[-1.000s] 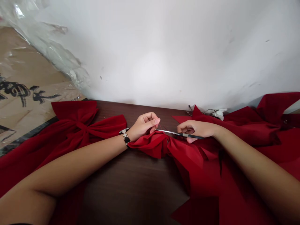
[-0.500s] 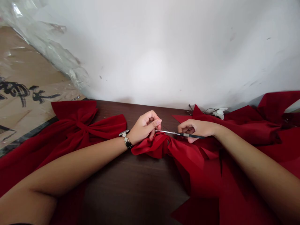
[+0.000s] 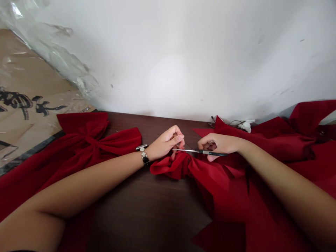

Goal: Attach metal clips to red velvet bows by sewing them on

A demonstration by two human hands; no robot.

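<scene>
My right hand (image 3: 217,144) is closed around a pair of scissors (image 3: 195,151) with dark handles, whose narrow metal blades point left. The blades lie just above a gathered red fabric bow (image 3: 178,166), close to its bunched middle. My left hand (image 3: 172,140) is closed in a pinch over the bow's left loop, near the blade tips. A thin dark thread (image 3: 188,144) runs from its fingertips toward the scissors; its lower end is hard to see. Red tails (image 3: 223,196) spread from the bow to the right and front.
A finished-looking red bow (image 3: 91,140) lies on the left of the dark wooden table (image 3: 136,206). More red fabric (image 3: 283,140) is heaped at the right, beside a small white item (image 3: 246,125) with a cord. A plastic-wrapped cardboard box (image 3: 34,77) stands at left, against the white wall.
My left hand has shifted slightly right, still pinching. The scissors have dropped a little and moved slightly left, closer to the bow's gathered middle.
</scene>
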